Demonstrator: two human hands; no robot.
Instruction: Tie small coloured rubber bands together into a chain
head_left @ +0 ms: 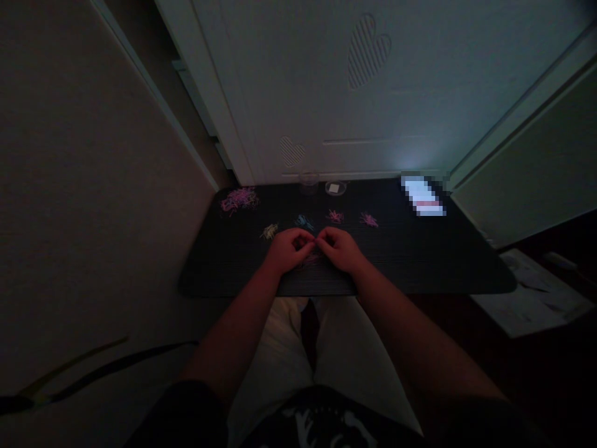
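Leftmost, a tangled pile of mixed-colour strands (239, 199) lies near the far left corner of the dark counter (443, 264). Next comes a small pale-yellow bundle (268, 231), just beside the left hand (285, 250), whose fingers curl in, thumb drawn towards them. Beyond that hand sits a blue bundle (303, 221), with a clear container (308, 183) behind it, near the door. Between the hands, dim pinkish strands (308, 261) lie on the counter. Farther along are a reddish-pink bundle (334, 216) and, behind it, a clear round lid (342, 190). The right hand (341, 250) is curled likewise, its fingertips meeting the left's; I cannot tell whether either pinches a strand. Then come a purplish-pink bundle (369, 219) and, at far right, a bright, pixelated rectangle (423, 195).
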